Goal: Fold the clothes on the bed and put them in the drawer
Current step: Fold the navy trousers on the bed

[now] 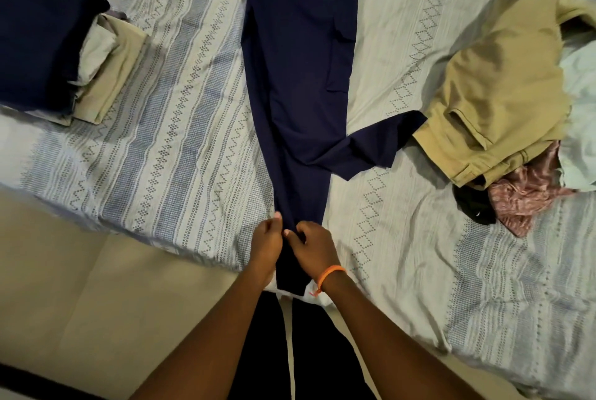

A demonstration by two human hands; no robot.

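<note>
Left hand (266, 240) and right hand (311, 246) each pinch the hem of navy trousers (300, 77) lying lengthwise on the bed (161, 141).

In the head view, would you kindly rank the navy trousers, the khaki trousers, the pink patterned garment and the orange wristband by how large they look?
Largest to smallest:
1. navy trousers, cut off at the top edge
2. khaki trousers
3. pink patterned garment, partly buried under the khaki pair
4. orange wristband

Nearness to the camera does not change this order.
</note>
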